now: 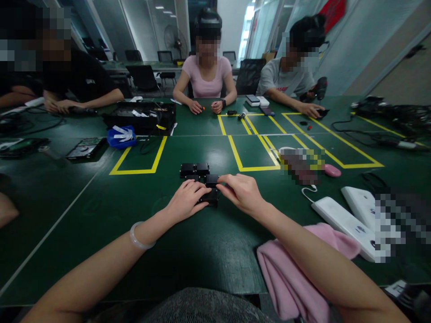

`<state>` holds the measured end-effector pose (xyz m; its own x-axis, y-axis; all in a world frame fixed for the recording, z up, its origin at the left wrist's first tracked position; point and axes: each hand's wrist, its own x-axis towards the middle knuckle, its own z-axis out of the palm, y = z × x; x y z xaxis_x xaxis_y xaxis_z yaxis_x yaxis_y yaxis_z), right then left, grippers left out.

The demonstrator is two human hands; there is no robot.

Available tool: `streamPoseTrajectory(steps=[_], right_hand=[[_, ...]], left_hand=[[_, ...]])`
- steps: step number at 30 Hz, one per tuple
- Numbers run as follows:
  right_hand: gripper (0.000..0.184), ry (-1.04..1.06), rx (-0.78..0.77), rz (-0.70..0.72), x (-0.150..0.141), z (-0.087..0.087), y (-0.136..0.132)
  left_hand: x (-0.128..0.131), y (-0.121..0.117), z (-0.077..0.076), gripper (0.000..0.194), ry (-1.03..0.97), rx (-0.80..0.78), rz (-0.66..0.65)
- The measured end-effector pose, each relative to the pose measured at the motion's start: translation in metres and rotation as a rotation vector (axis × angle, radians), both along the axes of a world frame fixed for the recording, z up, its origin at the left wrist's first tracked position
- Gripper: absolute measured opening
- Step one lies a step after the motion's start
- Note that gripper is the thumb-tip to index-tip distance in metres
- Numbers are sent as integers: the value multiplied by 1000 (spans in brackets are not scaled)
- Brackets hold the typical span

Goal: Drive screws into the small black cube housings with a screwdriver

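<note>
Several small black rectangular blocks (202, 168) with small bright spots at their corners sit grouped on the green table in front of me. My left hand (188, 198) bends over the near left ones, its thumb and fingers around the left side of the nearest block (212, 196). It partly hides that block and another one (192, 178) behind it. From the right, my right hand (243, 190) pinches the right edge of a middle block (211, 180) between thumb and fingers. The two hands are close together but apart.
Yellow tape (259, 168) marks outlines on the table (134, 264). A blue tray (121, 138) and black box (139, 119) stand at the far left. White power banks (343, 226), a pink cloth (289, 273) and a pink oval object (332, 170) lie right. Co-workers sit across.
</note>
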<state>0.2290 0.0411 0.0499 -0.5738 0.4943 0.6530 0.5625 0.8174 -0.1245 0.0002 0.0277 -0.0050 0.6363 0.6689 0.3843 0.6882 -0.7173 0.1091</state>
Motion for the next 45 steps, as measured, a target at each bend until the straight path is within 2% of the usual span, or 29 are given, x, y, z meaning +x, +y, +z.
streamPoseTrajectory(steps=[24, 29, 34, 45], right_hand=[[30, 5, -49, -50, -1, -3, 2], [27, 42, -6, -21, -1, -4, 3], [32, 32, 24, -29, 1, -2, 3], [24, 35, -27, -83, 0, -3, 3]], left_hand=[[0, 0, 0, 33, 1, 5, 1], [0, 0, 1, 33, 8, 17, -6], [0, 0, 1, 33, 6, 25, -9], [0, 0, 1, 33, 17, 29, 2]])
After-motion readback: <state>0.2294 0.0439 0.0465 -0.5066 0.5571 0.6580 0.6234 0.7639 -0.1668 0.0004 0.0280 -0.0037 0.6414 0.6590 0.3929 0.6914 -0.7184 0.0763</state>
